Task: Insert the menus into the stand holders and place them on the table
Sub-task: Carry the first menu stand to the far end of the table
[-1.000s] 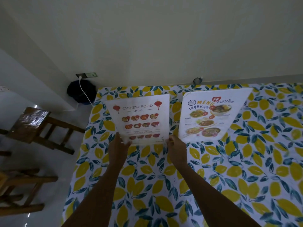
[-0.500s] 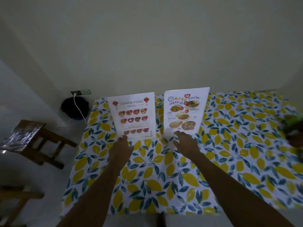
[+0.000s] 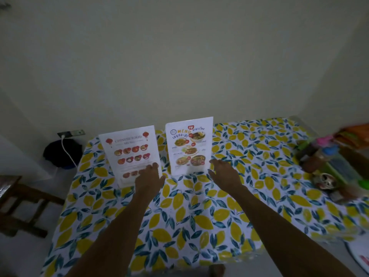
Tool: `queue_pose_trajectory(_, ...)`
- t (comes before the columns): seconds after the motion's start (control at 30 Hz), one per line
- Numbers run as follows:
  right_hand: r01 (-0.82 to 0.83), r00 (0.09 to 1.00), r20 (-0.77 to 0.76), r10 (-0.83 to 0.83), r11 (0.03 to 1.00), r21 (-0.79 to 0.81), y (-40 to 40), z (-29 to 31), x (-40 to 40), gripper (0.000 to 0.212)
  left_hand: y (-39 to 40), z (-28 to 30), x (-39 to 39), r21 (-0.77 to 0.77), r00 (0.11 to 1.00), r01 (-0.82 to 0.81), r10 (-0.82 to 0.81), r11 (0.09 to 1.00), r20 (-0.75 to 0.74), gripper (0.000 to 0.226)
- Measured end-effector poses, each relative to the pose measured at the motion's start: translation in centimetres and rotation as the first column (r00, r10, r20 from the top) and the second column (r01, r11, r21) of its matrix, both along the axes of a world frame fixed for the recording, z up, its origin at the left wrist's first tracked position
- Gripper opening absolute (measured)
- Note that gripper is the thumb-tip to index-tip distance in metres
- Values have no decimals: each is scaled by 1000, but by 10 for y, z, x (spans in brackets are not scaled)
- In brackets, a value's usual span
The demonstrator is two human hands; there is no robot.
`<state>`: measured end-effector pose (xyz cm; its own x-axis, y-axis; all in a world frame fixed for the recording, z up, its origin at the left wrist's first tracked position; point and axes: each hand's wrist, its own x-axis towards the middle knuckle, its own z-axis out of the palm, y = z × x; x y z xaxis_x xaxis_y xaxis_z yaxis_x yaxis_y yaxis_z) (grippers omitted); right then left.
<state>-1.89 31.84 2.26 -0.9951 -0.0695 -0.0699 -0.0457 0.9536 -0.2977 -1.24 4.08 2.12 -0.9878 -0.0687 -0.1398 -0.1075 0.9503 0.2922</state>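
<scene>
Two menus stand upright in clear stand holders at the far side of the table [image 3: 199, 216], which has a lemon-print cloth. The Chinese food menu [image 3: 129, 152] is on the left, the orange-titled menu [image 3: 189, 144] on the right. My left hand [image 3: 149, 179] rests in front of the Chinese menu's lower right corner, fingertips touching it. My right hand [image 3: 223, 174] hovers just right of the second menu's lower corner, fingers spread, holding nothing.
A cluster of jars and condiments [image 3: 327, 168] sits at the table's right edge. A wooden chair [image 3: 22, 202] stands on the left floor. A dark bag [image 3: 61, 154] and a wall socket with a white cable [image 3: 69, 133] are behind the table's left corner.
Both hands have let go of the Chinese menu and shifted right. The camera pulled back and turned right, revealing the jars.
</scene>
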Motion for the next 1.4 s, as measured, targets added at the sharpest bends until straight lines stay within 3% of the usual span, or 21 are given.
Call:
queue_pose_trajectory(0.13, 26, 999, 45, -25, 999, -29, 29, -11, -26, 51, 28, -15, -31, 64, 998, -63, 62, 996, 26, 67)
queue_pose_trajectory(0.3, 43, 992, 127, -25, 989, -141, 54, -37, -83, 57, 69, -33, -70, 235, 961, -276, 272, 932, 52, 91)
queue_pose_trajectory(0.5, 87, 986, 167, -26, 925, -369, 50, -67, -128, 53, 87, -57, -103, 276, 916, -397, 399, 875, 52, 85)
queue_pose_trajectory(0.7, 5, 998, 62, 21, 917, -398, 49, -81, -144, 23, 76, -68, -104, 262, 894, -441, 444, 858, 51, 67)
queue_pose_trajectory(0.9, -27, 999, 14, 34, 935, -352, 67, -66, -140, 26, 81, -51, -97, 361, 921, -366, 388, 858, 11, 59)
queue_pose_trajectory(1.03, -9, 1000, -13, 6, 954, -299, 93, -48, -138, 29, 107, -24, -106, 343, 957, -248, 283, 906, -56, 49)
queue_pose_trajectory(1.3, 90, 990, -77, -116, 957, -276, 185, 10, -158, 28, 186, 23, -154, 456, 989, -54, 112, 888, -101, 39)
queue_pose_trajectory(1.4, 130, 982, -106, -158, 964, -233, 233, 36, -174, 28, 232, 44, -178, 434, 988, 51, 18, 899, -153, 32)
